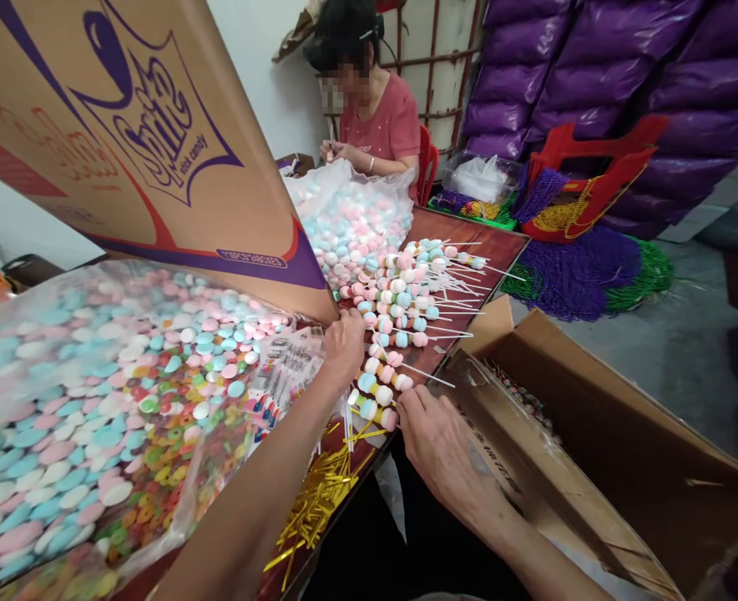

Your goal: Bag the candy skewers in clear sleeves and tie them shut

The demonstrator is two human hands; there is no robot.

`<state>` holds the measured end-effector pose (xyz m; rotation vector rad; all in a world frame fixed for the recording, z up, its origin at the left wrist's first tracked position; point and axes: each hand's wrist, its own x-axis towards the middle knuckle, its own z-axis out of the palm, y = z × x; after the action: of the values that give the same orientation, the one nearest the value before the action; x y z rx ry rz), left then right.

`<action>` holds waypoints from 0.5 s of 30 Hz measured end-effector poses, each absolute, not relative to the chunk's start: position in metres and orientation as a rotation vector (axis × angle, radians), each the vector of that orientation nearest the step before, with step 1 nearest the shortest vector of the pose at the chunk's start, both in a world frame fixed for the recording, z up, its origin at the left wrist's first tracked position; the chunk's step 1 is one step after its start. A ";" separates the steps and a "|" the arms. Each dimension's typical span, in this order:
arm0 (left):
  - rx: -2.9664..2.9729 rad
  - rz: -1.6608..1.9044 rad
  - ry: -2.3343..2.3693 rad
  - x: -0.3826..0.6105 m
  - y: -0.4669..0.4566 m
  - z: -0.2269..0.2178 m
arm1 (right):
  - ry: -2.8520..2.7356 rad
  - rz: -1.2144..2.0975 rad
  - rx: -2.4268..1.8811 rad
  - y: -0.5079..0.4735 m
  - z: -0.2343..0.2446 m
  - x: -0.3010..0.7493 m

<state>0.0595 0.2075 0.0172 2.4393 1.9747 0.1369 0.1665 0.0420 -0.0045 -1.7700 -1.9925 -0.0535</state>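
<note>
My right hand (430, 430) is closed at the near end of a marshmallow candy skewer (372, 411), its fingertips pinching where the stick comes out. Pink, white, blue and yellow-green pieces are threaded on that skewer. Beside the lower corner of the big carton, my left hand (345, 342) has its fingers curled; whatever they hold is hidden. Just beyond both hands, a row of finished candy skewers (400, 299) lies on the dark red table (500, 242), white sticks pointing right. Gold twist ties (315, 492) are heaped at the table edge below my hands.
A tall carton (174, 150) stands at left behind open bags of coloured candy (93, 434). Another candy bag (362, 217) sits across the table, near a seated co-worker (378, 117). An open cardboard box (594, 442) is at right; a red stool (594, 175) and bead strings lie beyond.
</note>
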 end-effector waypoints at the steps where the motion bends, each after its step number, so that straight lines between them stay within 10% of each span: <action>1: 2.454 0.136 1.967 0.058 0.205 0.018 | -1.975 -0.055 -1.765 0.042 -0.005 0.167; 9: 2.429 0.590 1.755 0.036 0.185 0.008 | -1.792 0.117 -1.731 0.032 -0.010 0.176; 15: 1.337 1.143 1.342 0.005 0.161 0.014 | -1.560 0.494 -1.460 0.025 0.000 0.191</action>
<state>0.0053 0.1612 0.0138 1.3371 1.3420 1.1428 0.1910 0.0254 -0.0003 -1.4596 -1.5598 0.4945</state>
